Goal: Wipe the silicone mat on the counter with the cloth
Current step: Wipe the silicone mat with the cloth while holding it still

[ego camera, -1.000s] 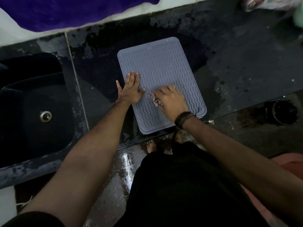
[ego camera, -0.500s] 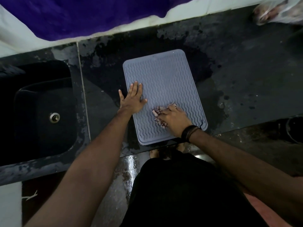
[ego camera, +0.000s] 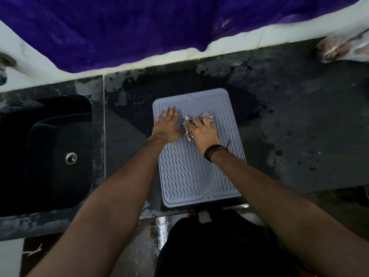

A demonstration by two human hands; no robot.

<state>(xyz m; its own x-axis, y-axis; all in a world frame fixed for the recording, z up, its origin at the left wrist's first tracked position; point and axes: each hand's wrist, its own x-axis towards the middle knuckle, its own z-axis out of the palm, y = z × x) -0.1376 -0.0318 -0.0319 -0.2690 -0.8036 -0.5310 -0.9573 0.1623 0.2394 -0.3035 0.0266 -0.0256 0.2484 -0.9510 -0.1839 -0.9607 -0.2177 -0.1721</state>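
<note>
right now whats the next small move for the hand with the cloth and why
Probably push the cloth on toward the far edge of the mat: the right hand grips it mid-mat, a strip beyond it looks unwiped, and the left hand presses the mat flat.

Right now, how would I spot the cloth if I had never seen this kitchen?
Find the dark stone counter right of the black sink; a pale grey ribbed silicone mat lies on it. At the mat's far half, the crumpled white cloth with dark checks is bunched under the right hand, the only patterned thing there.
</note>
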